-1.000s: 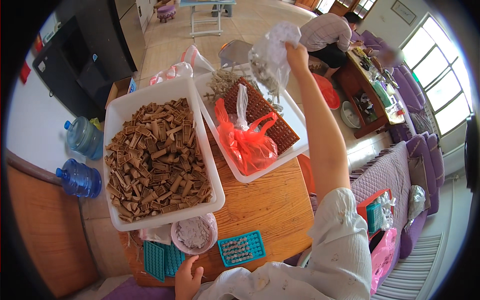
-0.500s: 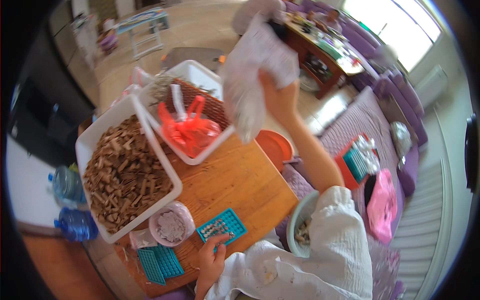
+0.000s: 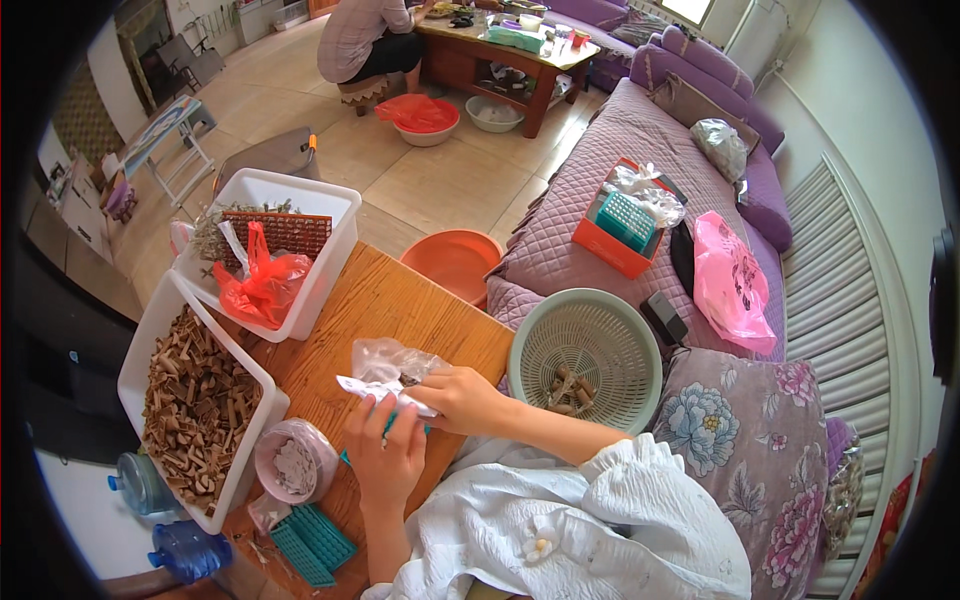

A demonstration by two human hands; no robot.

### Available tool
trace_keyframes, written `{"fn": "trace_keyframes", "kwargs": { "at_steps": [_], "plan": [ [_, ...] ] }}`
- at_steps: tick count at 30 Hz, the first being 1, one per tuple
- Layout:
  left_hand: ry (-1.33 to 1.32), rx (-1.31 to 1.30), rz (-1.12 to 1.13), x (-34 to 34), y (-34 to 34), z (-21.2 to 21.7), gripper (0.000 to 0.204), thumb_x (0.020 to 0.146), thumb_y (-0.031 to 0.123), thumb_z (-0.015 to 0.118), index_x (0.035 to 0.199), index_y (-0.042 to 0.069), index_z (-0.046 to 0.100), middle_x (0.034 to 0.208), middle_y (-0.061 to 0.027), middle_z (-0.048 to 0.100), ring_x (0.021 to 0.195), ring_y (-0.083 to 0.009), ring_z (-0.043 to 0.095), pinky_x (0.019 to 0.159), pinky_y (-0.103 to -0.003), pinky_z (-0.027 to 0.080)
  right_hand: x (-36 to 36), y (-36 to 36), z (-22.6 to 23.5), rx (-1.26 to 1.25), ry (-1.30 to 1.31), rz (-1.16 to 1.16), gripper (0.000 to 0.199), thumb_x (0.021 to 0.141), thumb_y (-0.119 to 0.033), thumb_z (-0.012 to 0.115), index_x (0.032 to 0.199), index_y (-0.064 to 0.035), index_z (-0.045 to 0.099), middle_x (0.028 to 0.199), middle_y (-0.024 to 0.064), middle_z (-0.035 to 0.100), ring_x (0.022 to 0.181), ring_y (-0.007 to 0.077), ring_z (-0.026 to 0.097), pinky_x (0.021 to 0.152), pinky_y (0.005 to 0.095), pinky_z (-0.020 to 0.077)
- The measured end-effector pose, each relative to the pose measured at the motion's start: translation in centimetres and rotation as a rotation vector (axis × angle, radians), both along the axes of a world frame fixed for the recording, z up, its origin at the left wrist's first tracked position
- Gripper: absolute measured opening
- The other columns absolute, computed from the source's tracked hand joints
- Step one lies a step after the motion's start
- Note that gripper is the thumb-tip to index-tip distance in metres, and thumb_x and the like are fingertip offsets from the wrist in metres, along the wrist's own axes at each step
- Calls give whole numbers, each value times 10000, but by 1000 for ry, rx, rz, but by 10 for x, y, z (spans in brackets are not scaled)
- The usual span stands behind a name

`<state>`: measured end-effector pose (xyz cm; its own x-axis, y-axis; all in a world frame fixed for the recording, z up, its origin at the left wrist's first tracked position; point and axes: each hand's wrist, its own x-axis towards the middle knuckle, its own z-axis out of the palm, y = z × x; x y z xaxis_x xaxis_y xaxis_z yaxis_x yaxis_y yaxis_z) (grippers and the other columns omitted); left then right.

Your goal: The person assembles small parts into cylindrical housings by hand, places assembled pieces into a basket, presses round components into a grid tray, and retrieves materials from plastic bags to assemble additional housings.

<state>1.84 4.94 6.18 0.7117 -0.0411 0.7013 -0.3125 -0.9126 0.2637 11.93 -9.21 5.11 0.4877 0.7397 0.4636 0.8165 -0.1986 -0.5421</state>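
Note:
On the wooden table [image 3: 400, 295] lies a see-through plastic bag [image 3: 385, 358] with a crumpled white part [image 3: 362, 388] towards me. My right hand [image 3: 465, 398] is closed on the bag's near right side, its fingertips partly hidden. My left hand [image 3: 385, 450] has its fingers bent against the white part from the near side, holding it. Under my hands a turquoise mould tray [image 3: 346, 456] shows only at its edges. Left of my left hand stands a pink bowl [image 3: 325, 455] lined with plastic, holding pale flakes [image 3: 295, 468]. Two more turquoise trays [image 3: 312, 545] lie nearer me.
A white bin [image 3: 270, 388] of brown chips stands at the left. Behind it, another white bin [image 3: 345, 215] holds a red bag [image 3: 265, 285]. A green colander [image 3: 530, 345] stands right of the table, an orange basin [image 3: 450, 262] beyond it. A person [image 3: 365, 45] sits at a far table.
My right hand has come down from high up with the bag, onto the table over the turquoise tray. My left hand has moved from the tray onto the bag. The view has shifted.

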Motion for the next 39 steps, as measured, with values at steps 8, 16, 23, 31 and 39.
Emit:
{"fn": "trace_keyframes", "kwargs": {
  "at_steps": [8,16,23,31,39],
  "plan": [
    [256,6,65,-17,16,12,354,639,-43,606,977,62,614,849,-112,610,848,-280,583,889,-416,419,-26,-35,5,14,-21,-134,385,657,-182,713,988,-81,544,817,83,516,785,260,535,697,361,459],
    [-383,-135,605,-58,70,-21,225,768,-76,546,962,24,600,919,-116,627,843,-307,601,756,-391,497,-18,-91,25,-428,-29,-154,323,687,-95,668,1003,-115,610,1011,43,582,1019,235,530,942,418,360],
    [-29,-114,371,-54,56,-56,314,654,-90,560,928,51,619,956,-96,606,938,-290,574,871,-431,455,-31,-90,55,-739,26,-186,168,760,-154,642,923,-116,660,1066,33,594,1096,217,500,990,481,312],
    [145,-371,477,-43,58,-46,235,744,-41,568,958,45,615,972,-101,628,916,-253,598,812,-343,471,-20,-67,58,-251,228,190,218,679,-13,649,870,-113,619,1111,48,527,1174,272,433,1006,563,248],
    [-340,-1875,-518,-64,49,19,222,825,183,634,926,40,498,807,-64,542,704,-188,550,665,-334,508,-36,-53,24,-61,104,92,287,651,28,653,885,-128,599,885,4,563,872,182,540,963,473,314]
  ]
}}
